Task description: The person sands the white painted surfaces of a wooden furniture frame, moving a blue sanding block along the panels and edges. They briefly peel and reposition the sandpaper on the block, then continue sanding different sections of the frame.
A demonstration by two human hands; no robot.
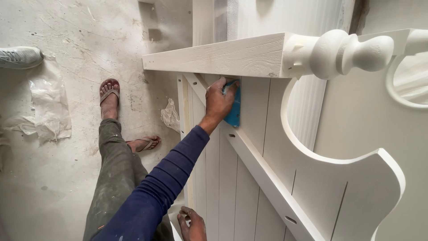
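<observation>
The right hand (219,101) was pressed flat against the white panelled furniture piece (249,187), its fingers (221,83) closed over a blue sanding pad (233,107). The pad lay on the boarded face just beneath the top rail (214,58) and above the diagonal batten (263,174). The left hand (192,225) was low at the panel's near edge, fingers curled against it; whether it gripped anything could not be told. A turned finial (343,51) projected at the rail's end. On the dusty floor (67,178) lay crumpled plastic sheeting (47,102), close to the person's sandalled feet (109,96). Risk assessed: the pad could catch the rail's underside and gouge the coat; loose plastic near open footwear could cause a slip
</observation>
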